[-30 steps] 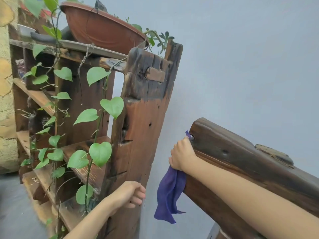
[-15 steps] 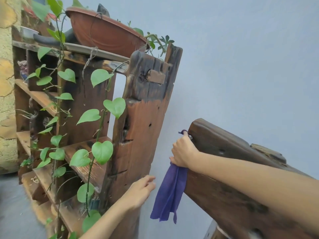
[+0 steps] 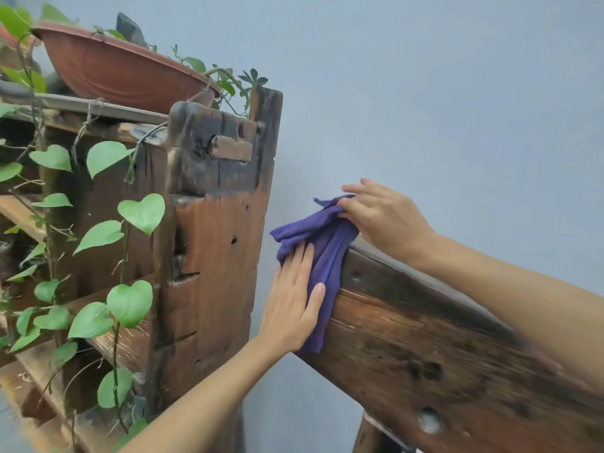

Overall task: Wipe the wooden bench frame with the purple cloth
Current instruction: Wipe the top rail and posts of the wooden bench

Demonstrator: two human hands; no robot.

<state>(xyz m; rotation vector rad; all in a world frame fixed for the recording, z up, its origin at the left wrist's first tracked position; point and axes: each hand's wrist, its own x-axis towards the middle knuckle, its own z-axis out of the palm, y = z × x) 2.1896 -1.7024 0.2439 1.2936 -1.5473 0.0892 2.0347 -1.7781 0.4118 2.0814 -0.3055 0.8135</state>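
Leftmost, one rough brown wooden plant shelf (image 3: 209,256) carries one terracotta bowl (image 3: 124,76). Rightward, one crumpled purple cloth (image 3: 322,243) is draped over the dark wooden bench frame's (image 3: 425,348) end, pressed by the flat, straight-fingered left hand (image 3: 294,305) and pinched by the right hand (image 3: 385,217).

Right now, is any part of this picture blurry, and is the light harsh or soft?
Head view: the right forearm and the lower right of the bench are smeared by motion blur; the cloth, left hand, right hand and shelf are fairly sharp. The light is soft and even, with no glare or hard shadows on the wall. Wide-angle lens bends the edges.
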